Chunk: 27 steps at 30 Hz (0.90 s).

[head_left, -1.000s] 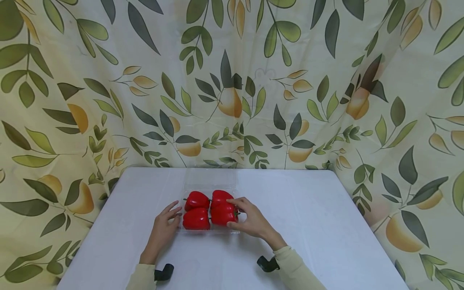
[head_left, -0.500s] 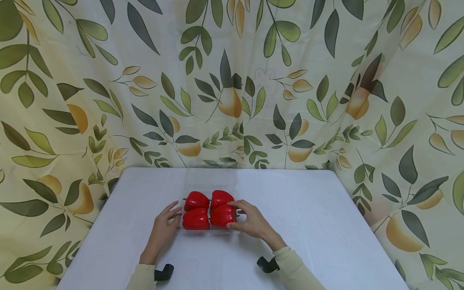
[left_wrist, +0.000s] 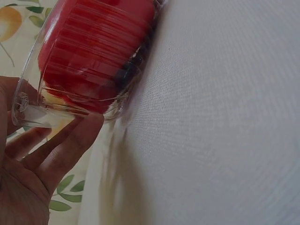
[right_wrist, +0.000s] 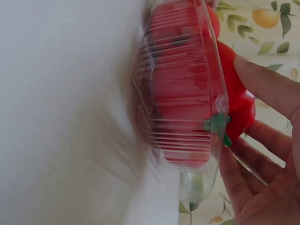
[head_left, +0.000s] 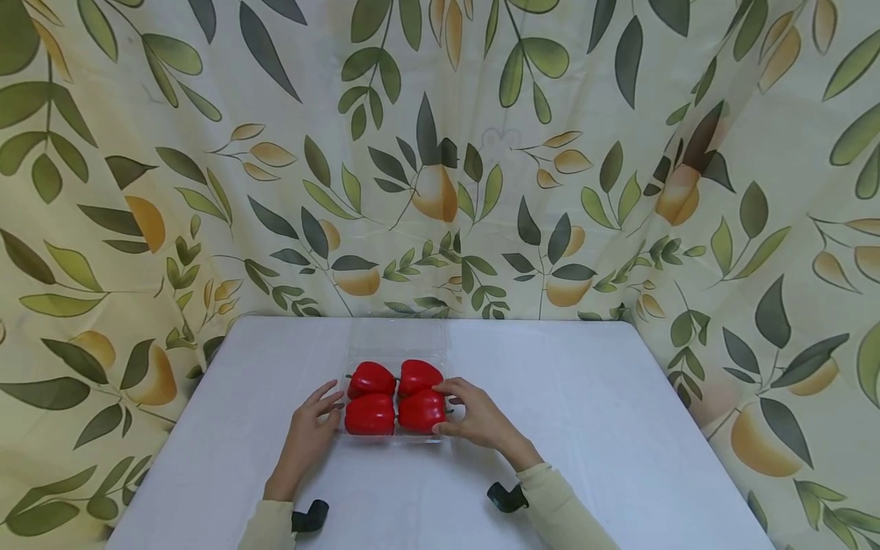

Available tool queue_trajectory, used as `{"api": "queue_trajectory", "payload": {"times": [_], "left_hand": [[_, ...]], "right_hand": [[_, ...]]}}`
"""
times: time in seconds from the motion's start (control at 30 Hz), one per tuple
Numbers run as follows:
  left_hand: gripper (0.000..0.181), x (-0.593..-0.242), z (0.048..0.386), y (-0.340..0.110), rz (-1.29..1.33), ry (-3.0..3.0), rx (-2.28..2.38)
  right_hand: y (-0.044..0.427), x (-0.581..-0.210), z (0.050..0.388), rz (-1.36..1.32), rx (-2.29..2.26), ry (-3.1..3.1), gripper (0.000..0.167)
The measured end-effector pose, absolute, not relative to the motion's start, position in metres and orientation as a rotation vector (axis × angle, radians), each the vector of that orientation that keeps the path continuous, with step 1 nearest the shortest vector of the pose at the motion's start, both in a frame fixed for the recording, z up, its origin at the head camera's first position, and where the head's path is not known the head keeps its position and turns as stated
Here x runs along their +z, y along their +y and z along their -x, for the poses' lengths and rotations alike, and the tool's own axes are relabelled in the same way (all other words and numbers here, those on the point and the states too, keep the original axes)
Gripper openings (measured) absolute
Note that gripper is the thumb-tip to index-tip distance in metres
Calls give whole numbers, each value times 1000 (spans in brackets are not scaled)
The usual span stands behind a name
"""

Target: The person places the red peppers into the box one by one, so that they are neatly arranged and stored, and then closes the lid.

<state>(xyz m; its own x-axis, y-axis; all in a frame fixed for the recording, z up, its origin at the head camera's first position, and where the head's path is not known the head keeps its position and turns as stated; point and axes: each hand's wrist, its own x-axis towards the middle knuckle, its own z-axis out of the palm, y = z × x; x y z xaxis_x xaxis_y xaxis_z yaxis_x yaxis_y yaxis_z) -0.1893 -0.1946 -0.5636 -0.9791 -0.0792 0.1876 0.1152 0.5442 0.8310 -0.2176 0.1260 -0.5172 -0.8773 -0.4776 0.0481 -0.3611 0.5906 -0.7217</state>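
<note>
Several red bell peppers sit in two rows in a clear plastic clamshell box (head_left: 419, 438), its lid standing up behind them. My right hand (head_left: 481, 420) holds the front right bell pepper (head_left: 421, 412), thumb on its near side and fingers on its far side. In the right wrist view, this pepper (right_wrist: 239, 103) rises above the box rim, its green stem (right_wrist: 218, 125) near the wall. My left hand (head_left: 312, 431) is at the box's left side. In the left wrist view, its fairly straight fingers (left_wrist: 70, 147) touch the clear wall under the rim.
The box stands on a white table (head_left: 571, 397), towards its far edge. A leaf-and-fruit patterned curtain (head_left: 481, 168) hangs behind and at both sides. A dark device (head_left: 311, 517) is at the left wrist and another (head_left: 507, 499) at the right.
The front right bell pepper has shifted slightly left and settled in the box, the right hand still on it. The left hand has stayed at the box's side.
</note>
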Motion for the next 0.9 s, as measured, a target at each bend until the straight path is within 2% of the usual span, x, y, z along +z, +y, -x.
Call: {"api": "queue_trajectory", "payload": {"times": [0.6, 0.9], "left_hand": [[32, -562, 190, -194, 32, -2559, -1394], [32, -564, 190, -194, 10, -2567, -1403]], "right_hand": [[124, -519, 217, 729, -1049, 2730, 68], [128, -514, 216, 719, -1242, 2668, 57]]}}
